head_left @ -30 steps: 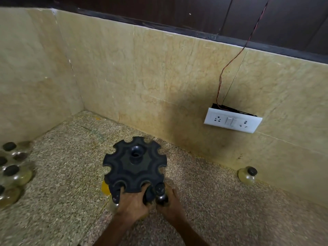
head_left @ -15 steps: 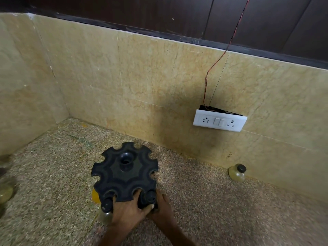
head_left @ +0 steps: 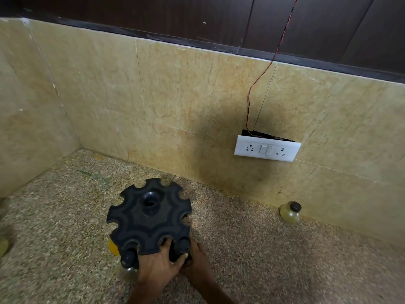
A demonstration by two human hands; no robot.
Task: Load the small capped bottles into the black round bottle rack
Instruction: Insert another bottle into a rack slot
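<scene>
the left hand (head_left: 158,265) hides most of the right hand (head_left: 197,262) and the bottle (head_left: 183,249) between them. a blurred bottle (head_left: 2,246) is cut off at the left edge.

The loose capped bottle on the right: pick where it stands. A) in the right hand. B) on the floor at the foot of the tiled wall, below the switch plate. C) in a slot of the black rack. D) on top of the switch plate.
B: the loose capped bottle stands on the speckled floor against the wall, below and right of the switch plate, well apart from the black rack and both hands.
</scene>
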